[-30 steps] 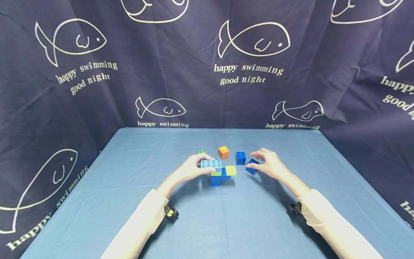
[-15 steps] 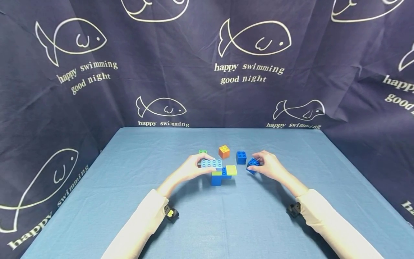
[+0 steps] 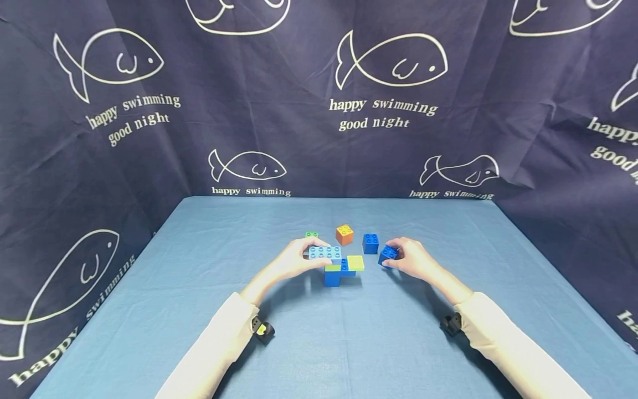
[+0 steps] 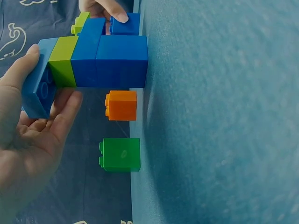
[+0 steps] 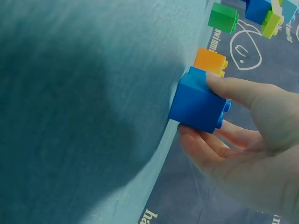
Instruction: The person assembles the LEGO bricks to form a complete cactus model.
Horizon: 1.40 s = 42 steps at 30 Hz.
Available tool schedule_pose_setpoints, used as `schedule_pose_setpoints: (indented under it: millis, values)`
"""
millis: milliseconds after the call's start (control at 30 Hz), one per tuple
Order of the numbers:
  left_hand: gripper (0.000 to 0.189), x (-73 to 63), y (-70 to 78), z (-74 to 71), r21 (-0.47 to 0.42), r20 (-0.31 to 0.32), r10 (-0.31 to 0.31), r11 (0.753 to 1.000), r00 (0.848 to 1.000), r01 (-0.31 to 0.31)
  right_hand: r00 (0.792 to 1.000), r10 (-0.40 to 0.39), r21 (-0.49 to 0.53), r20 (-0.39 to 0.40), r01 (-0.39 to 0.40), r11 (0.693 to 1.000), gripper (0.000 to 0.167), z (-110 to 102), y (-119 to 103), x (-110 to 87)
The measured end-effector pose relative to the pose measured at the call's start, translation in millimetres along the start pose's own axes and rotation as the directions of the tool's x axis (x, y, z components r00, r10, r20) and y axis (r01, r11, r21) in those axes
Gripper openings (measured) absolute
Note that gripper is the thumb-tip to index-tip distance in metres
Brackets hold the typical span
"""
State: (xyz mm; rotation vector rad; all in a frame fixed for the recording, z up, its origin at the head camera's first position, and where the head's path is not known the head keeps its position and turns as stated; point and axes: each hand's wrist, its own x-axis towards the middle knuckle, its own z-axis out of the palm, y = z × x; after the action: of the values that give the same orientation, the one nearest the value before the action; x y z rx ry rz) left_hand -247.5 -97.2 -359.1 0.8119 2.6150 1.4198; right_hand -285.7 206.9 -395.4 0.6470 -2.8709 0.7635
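My left hand (image 3: 294, 259) grips the light blue brick (image 3: 325, 255) on top of a small stack, thumb on the near side and fingers on the far side. Beneath it come a lime brick (image 4: 62, 60) and blue bricks (image 4: 122, 60), with a lime piece (image 3: 355, 262) out to the right. To the right of the stack, my right hand (image 3: 416, 258) pinches a square blue brick (image 5: 198, 105) between thumb and fingers. Its studs show in the head view, pointing up. Whether this brick touches the table is hard to tell.
Behind the hands stand another blue brick (image 3: 370, 244), an orange brick (image 3: 344, 235) and a green brick (image 4: 122, 155), partly hidden by the left hand in the head view. A blue cloth covers the table (image 3: 319, 343). Dark fish-print curtains (image 3: 299, 100) hang behind it.
My right hand's fingers have drawn in round the square blue brick, which has turned from tilted to more level. My left hand and the stack have stayed in place.
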Motion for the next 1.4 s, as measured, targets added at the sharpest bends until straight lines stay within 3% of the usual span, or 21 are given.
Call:
schedule_pose_setpoints:
  millis: [233, 367, 600, 867, 1133, 1400]
  values:
    - [0.036, 1.0, -1.5, 0.7, -0.009, 0.002, -0.004, 1.0, 1.0, 0.005, 0.999, -0.032, -0.001, 0.011, 0.032, 0.999, 0.046, 1.4, 1.4, 0.0]
    - [0.036, 1.2, -1.4, 1.0, -0.006, -0.001, -0.002, 1.0, 1.0, 0.002, 1.0, -0.003, 0.023, 0.006, 0.003, 1.0, 0.053, 3.2, 2.6, 0.0]
    - [0.037, 15.5, -42.3, 10.0, -0.017, -0.013, 0.004, 1.0, 1.0, -0.004, 0.999, 0.046, 0.045, 0.015, -0.047, 0.998, 0.049, 4.8, 1.7, -0.5]
    - [0.04, 14.4, -36.3, 9.7, -0.018, -0.001, -0.012, 1.0, 1.0, 0.012, 1.0, 0.009, 0.037, 0.002, -0.009, 0.999, 0.04, 4.4, 3.5, 0.1]
    - [0.039, 2.7, -6.0, 1.0, -0.013, 0.023, -0.013, 1.0, 1.0, 0.013, 1.0, -0.03, 0.055, -0.008, 0.031, 0.998, 0.039, 2.2, 2.9, -0.4]
    - [0.04, 13.9, -34.3, 8.7, -0.012, 0.003, -0.013, 1.0, 1.0, 0.013, 0.999, 0.035, 0.093, -0.024, -0.033, 0.995, 0.043, 1.0, 1.1, -0.7]
